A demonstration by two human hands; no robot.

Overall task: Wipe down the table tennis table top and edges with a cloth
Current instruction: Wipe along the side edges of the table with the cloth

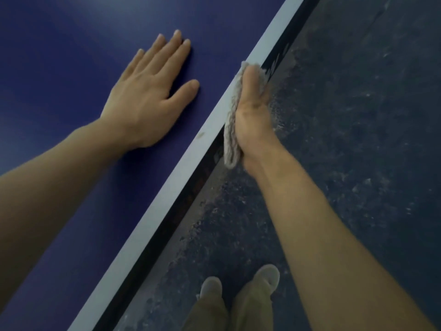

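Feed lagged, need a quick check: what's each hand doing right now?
Left hand: open, flat on the blue table top.
Right hand: holding the cloth against the table edge.

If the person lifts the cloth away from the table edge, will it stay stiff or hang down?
Probably it will hang down: the cloth bends along the right hand and drapes below it. Likely light, since it looks thin. Its rough weave should not slip easily.

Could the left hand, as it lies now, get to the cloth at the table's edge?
Probably yes: the left hand lies flat on the blue table top, with only bare surface between it and the cloth the right hand holds.
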